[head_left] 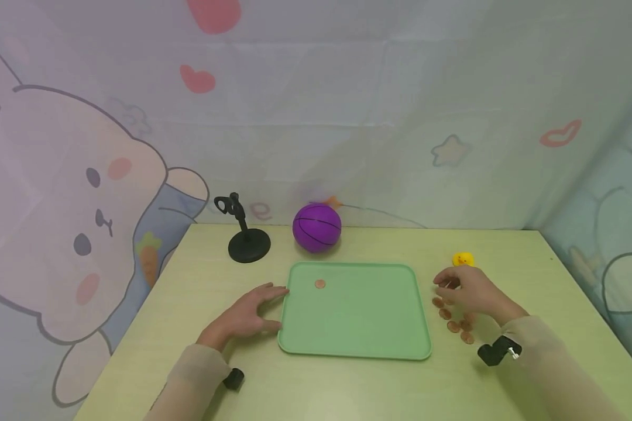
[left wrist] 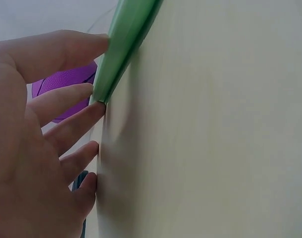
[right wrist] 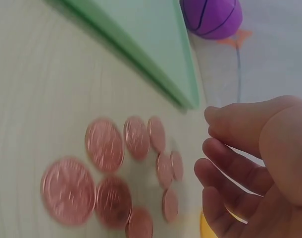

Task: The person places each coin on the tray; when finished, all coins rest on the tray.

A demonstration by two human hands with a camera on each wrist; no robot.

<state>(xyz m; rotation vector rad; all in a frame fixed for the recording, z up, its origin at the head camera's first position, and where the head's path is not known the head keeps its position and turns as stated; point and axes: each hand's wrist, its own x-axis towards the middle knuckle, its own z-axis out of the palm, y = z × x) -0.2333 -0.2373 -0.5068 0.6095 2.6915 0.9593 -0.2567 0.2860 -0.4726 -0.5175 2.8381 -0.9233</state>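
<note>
A light green tray (head_left: 355,310) lies on the table with one copper coin (head_left: 320,284) in its upper left part. At the tray's left edge is my left hand (head_left: 244,313), fingers spread and extended; the left wrist view shows fingertips touching the green rim (left wrist: 124,44). To the right of the tray, my right hand (head_left: 469,287) hovers over a loose group of copper coins (head_left: 445,314). Its fingers bend loosely in the right wrist view, with no coin visible between them. Several coins (right wrist: 104,145) lie flat below that hand, some touching or overlapping.
Behind the right hand sits a yellow rubber duck (head_left: 462,259). A purple ball (head_left: 317,228) stands behind the tray, and a black stand with a round base (head_left: 249,245) is to its left. A printed cloth (head_left: 316,117) hangs along the table's back edge.
</note>
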